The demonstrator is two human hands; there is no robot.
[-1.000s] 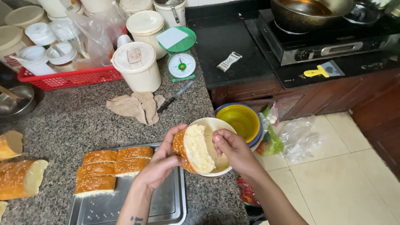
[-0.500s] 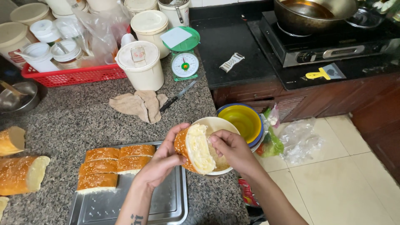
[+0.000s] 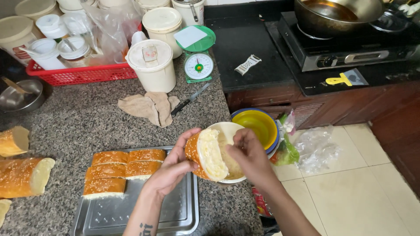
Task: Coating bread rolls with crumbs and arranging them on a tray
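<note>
My left hand [image 3: 171, 168] holds a split sesame bread piece [image 3: 205, 154] upright, its pale cut face turned to the right. My right hand [image 3: 248, 154] rests with curled fingers against that cut face, over a cream-coloured bowl [image 3: 227, 131] at the counter's edge. What the fingers hold, if anything, is hidden. On the metal tray [image 3: 148, 214] below lie several cut bread pieces [image 3: 124, 168] in rows.
Uncut loaves [image 3: 24, 175] lie at the left. A cloth [image 3: 148, 107], a knife [image 3: 189, 99], a green scale [image 3: 197, 59], a white bucket [image 3: 152, 65] and a red basket [image 3: 76, 74] of tubs stand behind. Stacked yellow bowls [image 3: 258, 126] sit right; a stove with pan [image 3: 337, 26] is far right.
Both hands with the bread have stayed over the bowl, with only slight shifts of the fingers and the view.
</note>
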